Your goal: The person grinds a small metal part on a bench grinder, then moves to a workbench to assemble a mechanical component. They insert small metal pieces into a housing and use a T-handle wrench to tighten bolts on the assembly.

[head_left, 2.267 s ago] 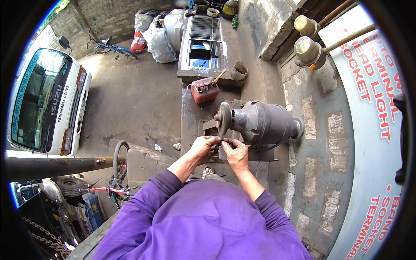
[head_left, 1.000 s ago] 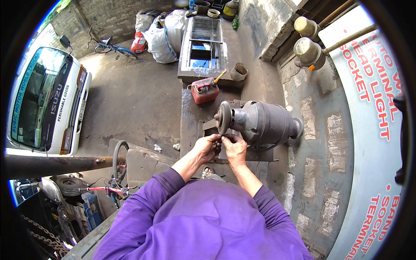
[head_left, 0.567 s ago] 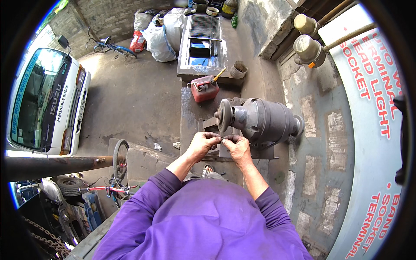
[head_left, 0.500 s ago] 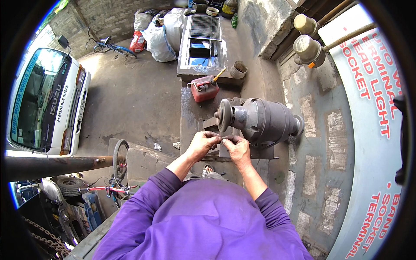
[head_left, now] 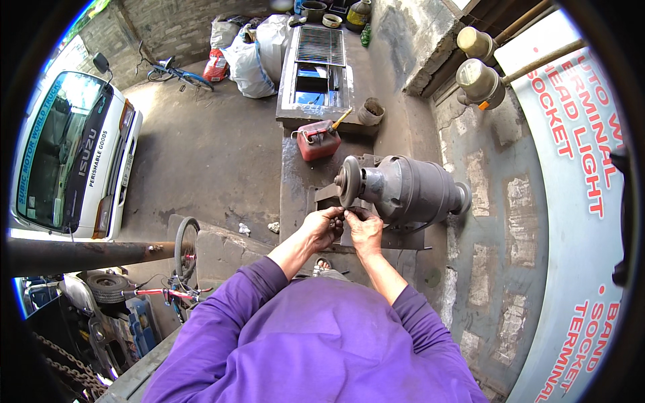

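My left hand (head_left: pixel 323 227) and my right hand (head_left: pixel 365 230) meet fingertip to fingertip in front of me. Both are closed in a pinch, and whatever lies between the fingers is too small to make out. Just beyond them stands a bench grinder or motor (head_left: pixel 416 188), a grey cylindrical housing on its side. Its round wheel (head_left: pixel 349 181) at the left end is close above my fingertips. A second, smaller disc (head_left: pixel 463 197) sits at the right end of the housing.
A red jerrycan (head_left: pixel 318 141) with a yellow spout stands past the motor, near a small bucket (head_left: pixel 370 112). Farther left are white sacks (head_left: pixel 250 66), a blue bicycle (head_left: pixel 178 72) and a white truck (head_left: pixel 80 154). A wall with a large sign (head_left: pixel 537 269) runs along the right.
My hands stay pinched together. The left hand has turned slightly and its fingers are curled more, while the right has shifted a little to the left.
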A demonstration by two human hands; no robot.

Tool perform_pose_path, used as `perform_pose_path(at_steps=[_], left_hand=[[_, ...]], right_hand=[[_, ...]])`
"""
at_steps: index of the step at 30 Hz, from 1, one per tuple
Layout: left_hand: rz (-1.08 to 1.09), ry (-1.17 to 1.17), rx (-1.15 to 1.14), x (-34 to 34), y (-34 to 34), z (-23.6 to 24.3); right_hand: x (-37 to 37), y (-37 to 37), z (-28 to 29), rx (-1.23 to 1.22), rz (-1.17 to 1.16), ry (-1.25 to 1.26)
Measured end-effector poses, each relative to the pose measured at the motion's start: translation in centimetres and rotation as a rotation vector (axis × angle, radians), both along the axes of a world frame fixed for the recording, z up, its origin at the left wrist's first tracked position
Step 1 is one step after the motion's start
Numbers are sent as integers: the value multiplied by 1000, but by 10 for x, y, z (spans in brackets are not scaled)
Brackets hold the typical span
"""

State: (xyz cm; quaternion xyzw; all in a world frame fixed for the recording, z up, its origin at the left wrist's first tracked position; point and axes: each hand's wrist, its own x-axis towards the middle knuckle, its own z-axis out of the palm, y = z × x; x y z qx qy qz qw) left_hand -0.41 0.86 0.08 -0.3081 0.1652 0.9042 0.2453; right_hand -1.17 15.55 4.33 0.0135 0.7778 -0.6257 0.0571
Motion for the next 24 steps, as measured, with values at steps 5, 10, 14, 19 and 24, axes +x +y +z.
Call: perform_pose_path(at_steps=[5,10,14,19,24], left_hand=[[21,35,-64,7,-1,11],[-125,376,-470,17,-16,30],[-151,390,-485,14,-17,32],[-39,157,-179,10,-4,20],[-14,11,-44,1,-2,10]], right_hand=[[1,2,12,43,40,-7],[-1,17,32,124,171,-134],[4,17,34,98,141,-67],[6,10,19,86,55,-35],[-4,8,4,20,38,-46]])
